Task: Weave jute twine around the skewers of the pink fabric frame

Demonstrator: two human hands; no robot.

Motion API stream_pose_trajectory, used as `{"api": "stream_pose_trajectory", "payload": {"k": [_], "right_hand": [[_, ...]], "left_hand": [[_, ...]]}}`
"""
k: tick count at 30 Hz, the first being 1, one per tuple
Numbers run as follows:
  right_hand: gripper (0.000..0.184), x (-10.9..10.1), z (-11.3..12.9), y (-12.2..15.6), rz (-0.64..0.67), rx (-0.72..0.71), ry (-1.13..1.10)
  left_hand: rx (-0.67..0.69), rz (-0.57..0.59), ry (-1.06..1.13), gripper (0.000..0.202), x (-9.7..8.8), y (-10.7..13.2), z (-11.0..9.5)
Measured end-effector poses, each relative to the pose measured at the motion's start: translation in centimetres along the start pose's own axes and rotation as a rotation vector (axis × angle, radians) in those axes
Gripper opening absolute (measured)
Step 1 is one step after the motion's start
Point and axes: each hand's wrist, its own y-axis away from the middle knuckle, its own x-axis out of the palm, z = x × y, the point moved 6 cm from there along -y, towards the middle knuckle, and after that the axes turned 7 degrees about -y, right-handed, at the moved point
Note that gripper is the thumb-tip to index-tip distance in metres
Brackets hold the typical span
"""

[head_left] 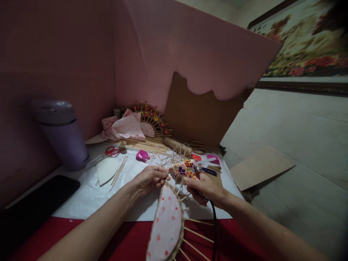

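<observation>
My left hand (150,178) pinches a strand of jute twine (174,158) near the top of a half-round craft piece (165,226) covered in pink dotted fabric, with thin wooden sticks fanning from its rim. My right hand (206,186) is closed round a glue gun (187,169) wrapped in flowered tape; its black cord hangs down toward me. Both hands meet just above the craft piece, over a white sheet (89,195).
A purple lidded jar (62,132) stands at left, a black phone (35,206) near it. Red scissors (112,151), a white half-round cutout (106,169), skewers (146,145), pink cloth (125,127), a finished fan (150,119) and a twine spool (181,146) lie behind. Cardboard (201,116) leans at the back.
</observation>
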Motion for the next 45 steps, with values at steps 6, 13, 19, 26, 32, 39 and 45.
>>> {"api": "stream_pose_trajectory", "payload": {"k": [6, 13, 19, 26, 32, 39, 45], "right_hand": [[0.048, -0.18, -0.62, -0.12, 0.005, 0.015, -0.011], [0.045, -0.14, -0.74, -0.24, 0.016, 0.013, -0.029], [0.046, -0.24, -0.97, -0.32, 0.003, 0.012, -0.048], [0.046, -0.28, -0.91, -0.32, 0.006, 0.006, -0.031], [0.045, -0.27, -1.00, -0.27, 0.003, 0.014, -0.041], [0.049, -0.29, -0.95, -0.41, -0.014, -0.026, -0.053], [0.049, -0.14, -0.66, -0.28, -0.009, -0.036, -0.038]], "left_hand": [[-0.004, -0.009, 0.002, 0.014, 0.13, 0.10, -0.07], [-0.013, -0.010, -0.003, 0.011, 0.24, 0.16, -0.08], [-0.004, 0.000, 0.002, 0.014, 0.12, -0.04, 0.06], [0.004, 0.011, -0.002, 0.015, 0.34, 0.17, -0.18], [0.012, 0.016, 0.000, 0.013, 0.27, 0.16, -0.16], [0.003, 0.006, 0.003, 0.015, 0.04, 0.04, -0.01], [-0.003, -0.005, 0.000, 0.013, 0.17, 0.04, -0.06]]}}
